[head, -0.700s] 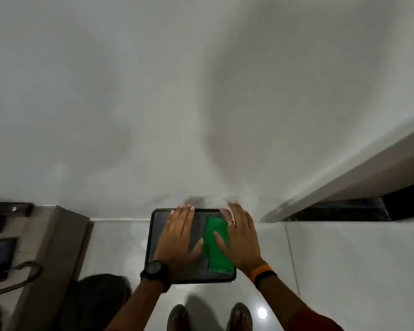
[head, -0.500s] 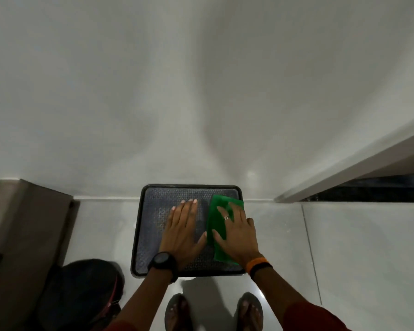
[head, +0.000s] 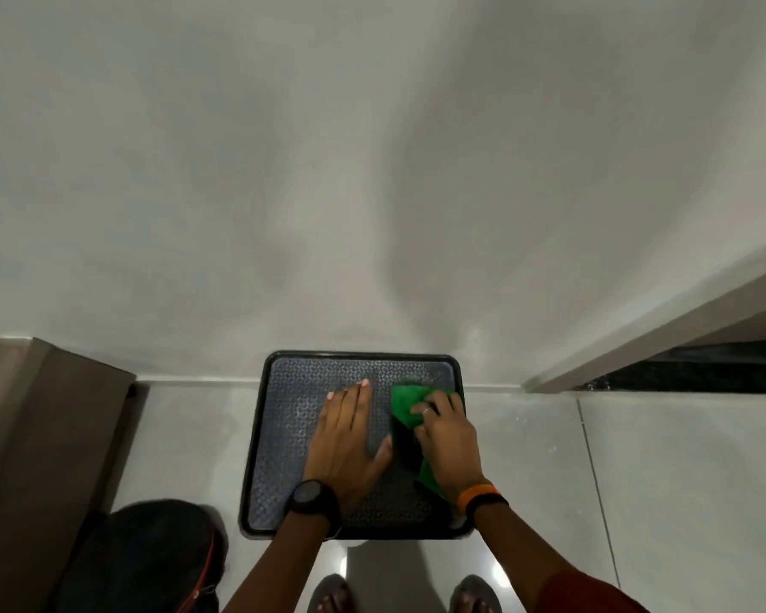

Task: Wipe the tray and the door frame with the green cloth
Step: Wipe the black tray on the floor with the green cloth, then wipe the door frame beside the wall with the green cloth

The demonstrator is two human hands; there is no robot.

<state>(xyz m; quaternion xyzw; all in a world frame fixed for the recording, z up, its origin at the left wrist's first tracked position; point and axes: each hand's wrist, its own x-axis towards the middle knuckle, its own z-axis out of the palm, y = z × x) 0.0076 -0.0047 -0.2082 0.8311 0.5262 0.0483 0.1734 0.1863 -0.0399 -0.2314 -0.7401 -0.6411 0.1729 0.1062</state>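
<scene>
A black patterned tray (head: 284, 435) lies on the pale tiled floor against the white wall. My left hand (head: 348, 440) rests flat on the tray's middle, fingers together and pointing at the wall. My right hand (head: 445, 440) presses on the green cloth (head: 401, 402) over the tray's right side, with its fingers curled into the cloth. Part of the cloth is hidden beneath that hand. The grey door frame (head: 664, 329) rises from the floor at the right.
A brown cabinet (head: 49, 435) stands at the left. A dark bag (head: 151, 564) sits on the floor beside it. My two sandalled feet (head: 332, 595) are just below the tray. A black threshold strip (head: 690, 376) runs behind the door frame.
The view has tilted down, so the tray sits more fully in sight. My right hand has bunched the cloth and slid it toward the tray's far right corner. The left hand stays flat.
</scene>
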